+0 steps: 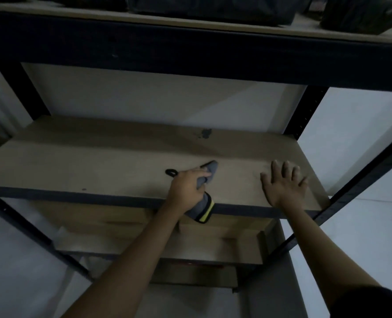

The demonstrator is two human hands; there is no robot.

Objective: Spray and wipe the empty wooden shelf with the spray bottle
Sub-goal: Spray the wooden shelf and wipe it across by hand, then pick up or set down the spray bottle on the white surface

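Observation:
The wooden shelf (98,161) fills the middle of the view, bare apart from a dark stain (205,133) near its back. My left hand (187,188) grips a grey cloth (209,171) with a black and yellow edge that hangs over the shelf's front lip; a black loop of it lies on the board beside my hand. My right hand (284,183) rests flat on the right part of the shelf with its fingers spread. No spray bottle is in view.
A dark metal frame (314,111) holds the boards. The shelf above (190,51) carries dark bags. Lower shelves (144,244) sit below, with white wall behind and to the right.

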